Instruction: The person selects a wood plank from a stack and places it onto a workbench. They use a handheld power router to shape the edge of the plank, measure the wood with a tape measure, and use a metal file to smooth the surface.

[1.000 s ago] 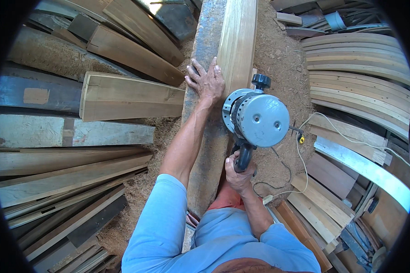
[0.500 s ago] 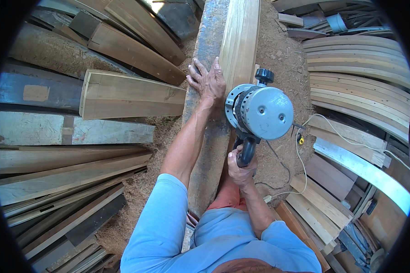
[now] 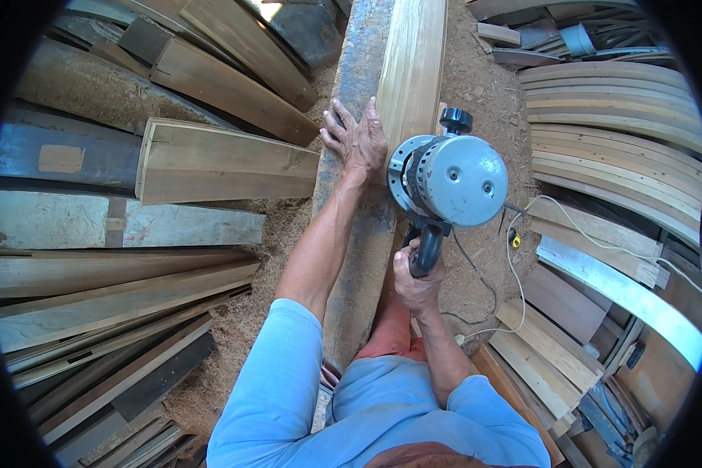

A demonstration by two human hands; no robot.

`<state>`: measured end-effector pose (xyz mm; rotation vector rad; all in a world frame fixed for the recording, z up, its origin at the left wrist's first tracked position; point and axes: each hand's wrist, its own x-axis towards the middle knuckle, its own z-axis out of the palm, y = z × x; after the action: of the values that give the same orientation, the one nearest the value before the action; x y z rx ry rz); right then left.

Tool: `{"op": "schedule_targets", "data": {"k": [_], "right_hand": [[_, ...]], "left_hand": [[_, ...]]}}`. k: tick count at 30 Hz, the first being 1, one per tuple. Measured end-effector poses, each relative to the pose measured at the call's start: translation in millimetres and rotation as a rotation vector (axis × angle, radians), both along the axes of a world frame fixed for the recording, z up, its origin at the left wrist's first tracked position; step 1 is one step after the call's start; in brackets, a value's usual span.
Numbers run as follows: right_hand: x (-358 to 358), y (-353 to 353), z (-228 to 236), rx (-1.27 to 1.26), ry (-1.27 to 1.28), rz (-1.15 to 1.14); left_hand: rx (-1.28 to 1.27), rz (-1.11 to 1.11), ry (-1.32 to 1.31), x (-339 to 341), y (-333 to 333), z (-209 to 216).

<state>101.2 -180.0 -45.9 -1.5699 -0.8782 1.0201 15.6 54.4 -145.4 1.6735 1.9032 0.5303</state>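
Observation:
My right hand [image 3: 419, 282] is wrapped round the black handle of a grey power router [image 3: 462, 181] with a round base and a black knob. The router's base sits against the near end of a pale wooden board [image 3: 416, 66]; the cutting bit is hidden. That board lies lengthwise along the right side of a worn, paint-stained bench plank [image 3: 359, 54]. My left hand [image 3: 356, 142] lies with fingers spread at the board's left edge, over the plank, holding no tool.
Stacked boards [image 3: 226, 165] point in toward the plank from the left. Curved wooden pieces [image 3: 616, 101] are piled at the right. A pale cord [image 3: 573, 226] and a small yellow-and-black object [image 3: 515, 239] lie over sawdust [image 3: 483, 117] on the floor.
The router has shifted slightly to the right and away from me, with my right hand following. My left hand has stayed in place.

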Motion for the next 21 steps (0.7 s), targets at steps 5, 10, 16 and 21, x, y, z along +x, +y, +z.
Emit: {"op": "schedule_targets", "data": {"k": [5,10,16,21], "right_hand": [[3.7,6.1,-2.1,0.028,-0.058,0.015],[3.5,12.9,-6.9,0.048,-0.053,-0.033],[4.0,23.2,-2.1,0.023,-0.041,-0.049],[7.7,32.3,-4.2,0.050,-0.054,-0.040]], "left_hand": [[0.001,0.004,-0.005,0.4,-1.1,2.0],[-0.002,0.002,0.007,0.3,-0.7,1.6],[-0.004,0.001,-0.006,-0.5,-0.6,-0.2],[-0.019,0.005,-0.004,0.8,-0.4,5.0]]}}
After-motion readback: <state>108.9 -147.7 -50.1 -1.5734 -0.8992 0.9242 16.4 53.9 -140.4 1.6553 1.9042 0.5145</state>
